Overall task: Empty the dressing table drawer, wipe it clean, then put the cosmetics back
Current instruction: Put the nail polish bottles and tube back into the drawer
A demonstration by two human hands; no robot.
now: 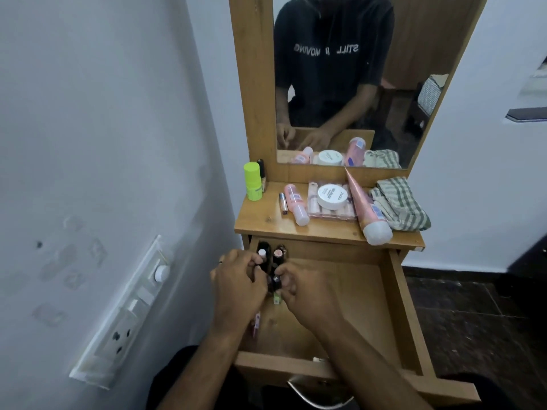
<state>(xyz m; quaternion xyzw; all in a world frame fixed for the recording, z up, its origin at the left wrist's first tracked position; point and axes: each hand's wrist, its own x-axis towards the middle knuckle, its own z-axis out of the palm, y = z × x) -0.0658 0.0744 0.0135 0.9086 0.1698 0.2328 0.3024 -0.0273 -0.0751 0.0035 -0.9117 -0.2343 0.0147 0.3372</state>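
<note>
The wooden drawer (390, 315) is pulled out below the dressing table top (266, 220). In its far left corner stand several small dark bottles (279, 252). My left hand (236, 282) curls around one of these bottles at the drawer's left side. My right hand (307, 291) pinches another small dark bottle (275, 281) right beside it. A small green item (276, 298) and a pink tube (257, 321) lie under my hands. On the top lie a pink bottle (296, 204), a white jar (331, 196) on a pink pack, a large pink tube (370, 214) and a checked cloth (399, 207).
A neon green bottle (252, 181) and a dark bottle stand at the top's back left. The mirror (340, 69) reflects a person in a dark shirt. A switch panel (130, 309) is on the wall to the left. The drawer's right half shows bare wood.
</note>
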